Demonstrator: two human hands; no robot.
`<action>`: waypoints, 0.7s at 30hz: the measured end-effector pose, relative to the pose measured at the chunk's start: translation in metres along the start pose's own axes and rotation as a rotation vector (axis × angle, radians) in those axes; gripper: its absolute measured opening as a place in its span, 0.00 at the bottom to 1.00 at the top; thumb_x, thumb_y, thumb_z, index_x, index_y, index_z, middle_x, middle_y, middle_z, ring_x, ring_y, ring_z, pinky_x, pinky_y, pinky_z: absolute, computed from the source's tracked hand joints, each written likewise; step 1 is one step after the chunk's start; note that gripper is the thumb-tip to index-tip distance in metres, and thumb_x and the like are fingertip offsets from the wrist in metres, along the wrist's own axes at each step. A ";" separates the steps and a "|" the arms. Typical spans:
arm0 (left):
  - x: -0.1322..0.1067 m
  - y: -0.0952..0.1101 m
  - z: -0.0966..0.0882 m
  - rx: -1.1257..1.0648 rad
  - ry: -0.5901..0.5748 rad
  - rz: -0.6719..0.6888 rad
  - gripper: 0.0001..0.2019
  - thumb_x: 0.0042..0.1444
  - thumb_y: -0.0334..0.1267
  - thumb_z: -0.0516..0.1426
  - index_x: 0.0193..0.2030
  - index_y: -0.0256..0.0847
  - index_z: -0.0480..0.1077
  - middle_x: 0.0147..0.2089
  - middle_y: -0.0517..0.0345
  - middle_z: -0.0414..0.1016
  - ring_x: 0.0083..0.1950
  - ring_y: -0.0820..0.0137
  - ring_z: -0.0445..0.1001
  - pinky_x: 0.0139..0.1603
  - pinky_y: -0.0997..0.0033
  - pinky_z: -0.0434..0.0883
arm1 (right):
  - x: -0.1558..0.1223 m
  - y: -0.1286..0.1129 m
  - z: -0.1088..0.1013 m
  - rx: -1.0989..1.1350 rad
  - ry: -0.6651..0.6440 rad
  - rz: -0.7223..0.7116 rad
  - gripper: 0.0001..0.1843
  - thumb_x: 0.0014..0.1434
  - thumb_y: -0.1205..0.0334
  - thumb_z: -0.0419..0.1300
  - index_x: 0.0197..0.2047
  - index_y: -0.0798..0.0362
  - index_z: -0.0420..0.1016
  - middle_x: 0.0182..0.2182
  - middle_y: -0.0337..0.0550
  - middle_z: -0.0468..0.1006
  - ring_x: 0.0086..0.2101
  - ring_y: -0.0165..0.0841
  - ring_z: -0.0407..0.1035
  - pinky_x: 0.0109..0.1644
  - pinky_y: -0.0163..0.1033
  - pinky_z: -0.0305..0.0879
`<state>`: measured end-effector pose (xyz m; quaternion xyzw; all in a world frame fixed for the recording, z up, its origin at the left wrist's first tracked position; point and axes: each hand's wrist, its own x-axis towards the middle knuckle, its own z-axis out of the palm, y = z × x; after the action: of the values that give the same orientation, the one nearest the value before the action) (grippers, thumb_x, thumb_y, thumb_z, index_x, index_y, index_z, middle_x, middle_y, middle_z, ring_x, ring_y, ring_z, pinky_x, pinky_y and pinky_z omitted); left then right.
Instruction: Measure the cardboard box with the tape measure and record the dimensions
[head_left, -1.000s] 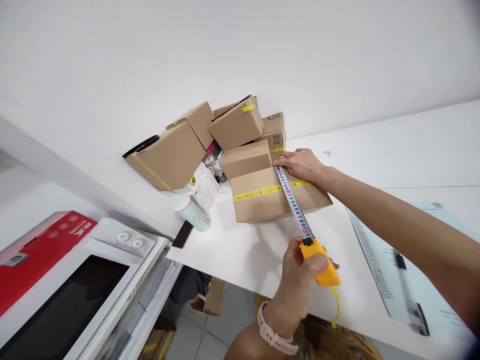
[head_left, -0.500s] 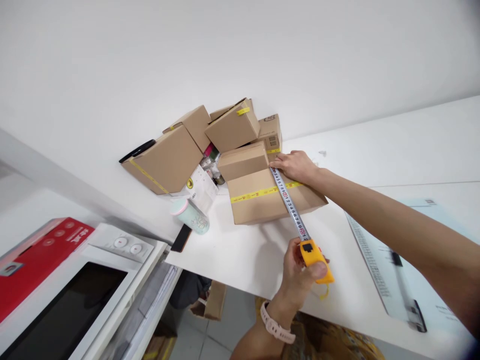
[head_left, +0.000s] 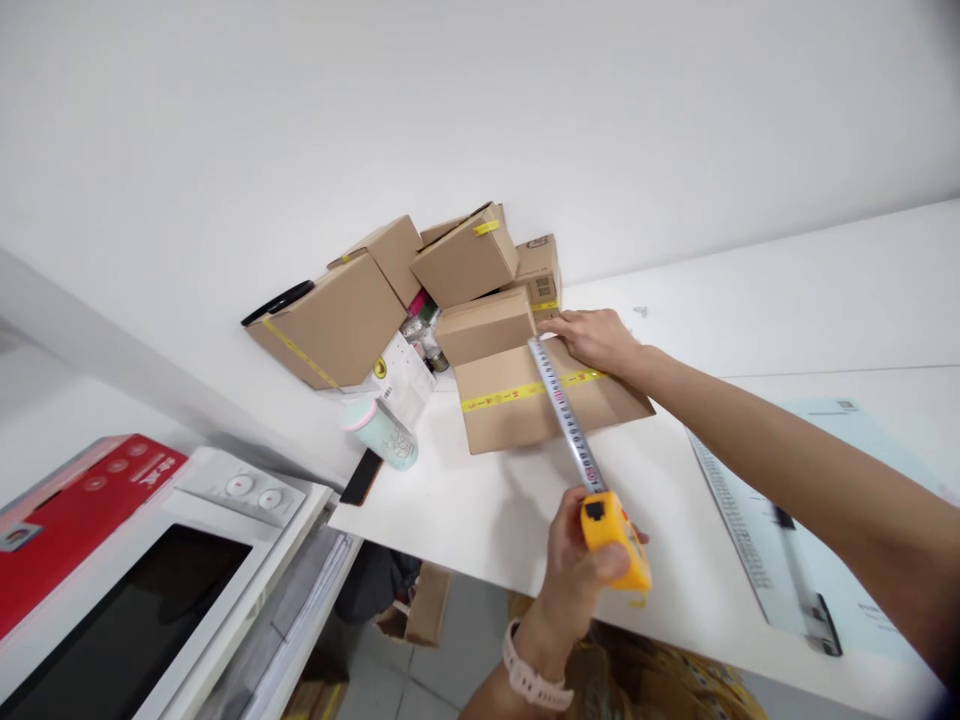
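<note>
My left hand (head_left: pixel 571 572), with a pink watch on its wrist, is closed around a yellow tape measure case (head_left: pixel 611 533) just above the table's front edge. The steel blade (head_left: pixel 564 415) runs from the case up across a flat cardboard box (head_left: pixel 502 412) sealed with yellow tape. My right hand (head_left: pixel 600 340) lies on the far right part of that box with its fingers stretched out. Its fingertips sit right beside the blade's end. I cannot tell whether they press on it.
A pile of cardboard boxes (head_left: pixel 341 315) leans on the wall behind. A mint cup (head_left: pixel 379 430) and a dark phone (head_left: pixel 360 477) lie at the white table's (head_left: pixel 480 515) left corner. A printed sheet with a pen (head_left: pixel 795 530) lies right; a red-and-white carton (head_left: pixel 82 495) lies left.
My left hand has carried the case left and a little nearer. The blade has swung left, and its end now shows beside my right fingertips instead of under them.
</note>
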<state>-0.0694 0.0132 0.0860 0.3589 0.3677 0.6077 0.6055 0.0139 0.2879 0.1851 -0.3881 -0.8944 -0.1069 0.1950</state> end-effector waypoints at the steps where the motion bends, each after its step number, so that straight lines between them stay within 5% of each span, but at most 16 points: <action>1: -0.011 0.009 -0.004 0.006 -0.016 0.025 0.33 0.41 0.52 0.74 0.53 0.44 0.70 0.42 0.54 0.77 0.46 0.58 0.80 0.44 0.62 0.74 | -0.005 -0.003 -0.002 0.011 0.010 0.042 0.26 0.69 0.68 0.46 0.65 0.44 0.73 0.45 0.49 0.83 0.36 0.39 0.74 0.31 0.40 0.46; 4: -0.043 0.037 -0.022 0.064 -0.026 0.150 0.41 0.41 0.56 0.73 0.61 0.47 0.67 0.47 0.47 0.79 0.52 0.51 0.79 0.44 0.60 0.76 | -0.035 -0.017 -0.006 -0.005 0.106 0.100 0.26 0.72 0.62 0.45 0.68 0.45 0.69 0.38 0.48 0.84 0.33 0.39 0.73 0.31 0.40 0.46; 7: -0.064 0.056 -0.042 0.119 0.002 0.207 0.42 0.42 0.57 0.73 0.63 0.48 0.66 0.49 0.45 0.79 0.49 0.49 0.80 0.45 0.56 0.76 | -0.082 -0.035 0.002 -0.052 0.307 0.035 0.22 0.74 0.55 0.47 0.60 0.51 0.76 0.34 0.49 0.83 0.35 0.39 0.73 0.35 0.42 0.53; 10: -0.069 0.059 -0.054 0.106 0.000 0.159 0.41 0.43 0.56 0.73 0.62 0.50 0.65 0.50 0.46 0.78 0.45 0.52 0.81 0.45 0.55 0.76 | -0.133 -0.049 0.023 -0.065 0.468 -0.115 0.17 0.72 0.53 0.53 0.47 0.51 0.81 0.36 0.47 0.84 0.35 0.37 0.73 0.38 0.43 0.57; 13: -0.068 0.057 -0.052 0.133 -0.026 0.054 0.43 0.38 0.54 0.74 0.61 0.49 0.66 0.48 0.49 0.77 0.45 0.54 0.80 0.43 0.59 0.76 | -0.166 -0.057 0.040 0.077 0.514 -0.159 0.15 0.71 0.54 0.55 0.50 0.50 0.80 0.44 0.50 0.84 0.42 0.40 0.75 0.44 0.44 0.64; 16: -0.066 0.065 -0.039 0.356 -0.062 -0.117 0.42 0.33 0.43 0.73 0.59 0.47 0.68 0.45 0.51 0.76 0.44 0.57 0.78 0.39 0.65 0.73 | -0.175 -0.058 0.032 0.441 0.488 0.090 0.19 0.73 0.52 0.50 0.58 0.46 0.76 0.49 0.49 0.84 0.48 0.43 0.76 0.50 0.49 0.70; 19: -0.066 0.079 -0.026 0.768 -0.043 -0.282 0.40 0.32 0.32 0.70 0.59 0.48 0.71 0.47 0.52 0.76 0.47 0.56 0.74 0.43 0.65 0.73 | -0.173 -0.054 -0.003 0.931 0.513 0.446 0.28 0.74 0.45 0.40 0.71 0.42 0.61 0.55 0.48 0.81 0.50 0.43 0.77 0.52 0.53 0.74; 21: -0.065 0.084 -0.022 0.985 -0.061 -0.356 0.43 0.32 0.31 0.71 0.61 0.51 0.71 0.52 0.51 0.76 0.52 0.53 0.72 0.51 0.60 0.72 | -0.172 -0.051 -0.029 1.084 0.540 0.525 0.32 0.74 0.42 0.35 0.75 0.40 0.51 0.59 0.48 0.78 0.51 0.43 0.77 0.52 0.53 0.75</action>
<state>-0.1275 -0.0515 0.1499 0.5506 0.6473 0.2395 0.4695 0.0916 0.1311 0.1351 -0.3997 -0.6169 0.3159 0.5999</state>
